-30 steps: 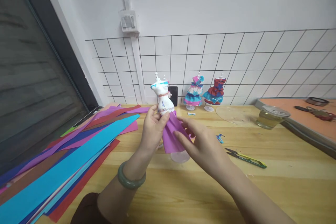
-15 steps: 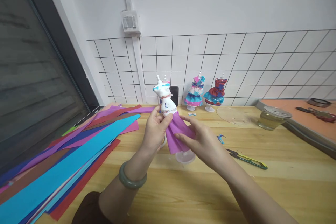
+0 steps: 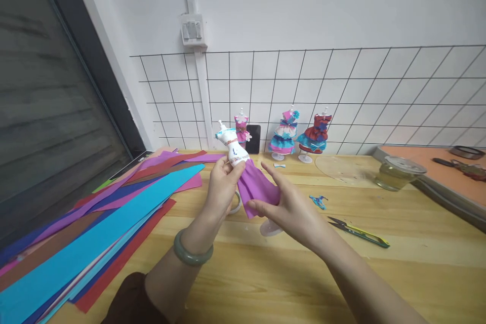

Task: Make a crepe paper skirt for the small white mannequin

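Observation:
My left hand (image 3: 223, 182) is closed around the waist of a small white dress form (image 3: 231, 144), thumb in front, tilting it to the left. A purple crepe paper skirt (image 3: 258, 185) hangs from below its waist in soft folds. My right hand (image 3: 290, 202) cups the skirt's right side, thumb on the front near the hem, index finger stretched out along the upper edge; its other fingers are hidden behind. The form's clear round base (image 3: 270, 228) shows below the skirt. A roll of tape (image 3: 236, 203) lies beside my left hand, partly covered.
Long crepe paper strips (image 3: 114, 223) spread across the left of the table. Thread snips (image 3: 359, 232) and blue scraps (image 3: 318, 201) lie to the right. Behind stand dressed forms (image 3: 283, 139) and a black phone (image 3: 253, 139). A lidded tub (image 3: 398, 173) sits near an orange mat (image 3: 421, 159).
The dress form has tipped further left, its top lower, uncovering the pink-dressed form behind. Its base has shifted slightly right. Both hands keep their hold.

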`<control>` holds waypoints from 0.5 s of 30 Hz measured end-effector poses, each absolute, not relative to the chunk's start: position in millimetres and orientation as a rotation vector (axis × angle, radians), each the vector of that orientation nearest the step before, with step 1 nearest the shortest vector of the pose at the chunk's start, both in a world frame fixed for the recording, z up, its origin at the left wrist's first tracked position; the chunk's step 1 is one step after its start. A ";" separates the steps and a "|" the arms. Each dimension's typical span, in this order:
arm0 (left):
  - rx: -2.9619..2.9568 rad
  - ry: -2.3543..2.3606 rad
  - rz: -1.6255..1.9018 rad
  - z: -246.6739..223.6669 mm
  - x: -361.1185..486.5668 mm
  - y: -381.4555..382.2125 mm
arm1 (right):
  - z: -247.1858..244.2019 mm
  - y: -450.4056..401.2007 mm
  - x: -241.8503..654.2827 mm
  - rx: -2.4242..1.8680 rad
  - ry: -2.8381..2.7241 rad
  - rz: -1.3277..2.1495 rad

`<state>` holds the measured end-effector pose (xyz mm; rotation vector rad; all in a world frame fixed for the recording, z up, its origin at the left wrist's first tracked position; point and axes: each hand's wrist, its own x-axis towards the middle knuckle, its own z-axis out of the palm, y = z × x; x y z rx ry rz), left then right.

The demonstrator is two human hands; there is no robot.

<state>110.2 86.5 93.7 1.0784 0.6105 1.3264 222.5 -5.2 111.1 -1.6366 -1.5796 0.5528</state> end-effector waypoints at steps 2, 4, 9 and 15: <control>1.088 0.636 1.337 91.9 110.3 89.2 | 113.0 -5.4 221.8 -1.612 -1.535 0.679; 1.090 0.684 1.343 89.1 110.5 92.2 | 113.3 -4.7 221.8 -1.542 -1.479 0.817; 1.130 0.801 1.345 80.1 110.4 101.1 | 109.9 -3.6 222.0 -1.351 -1.385 0.996; 1.092 0.736 1.314 79.8 104.5 109.5 | 107.6 -1.3 226.9 -1.188 -1.468 0.889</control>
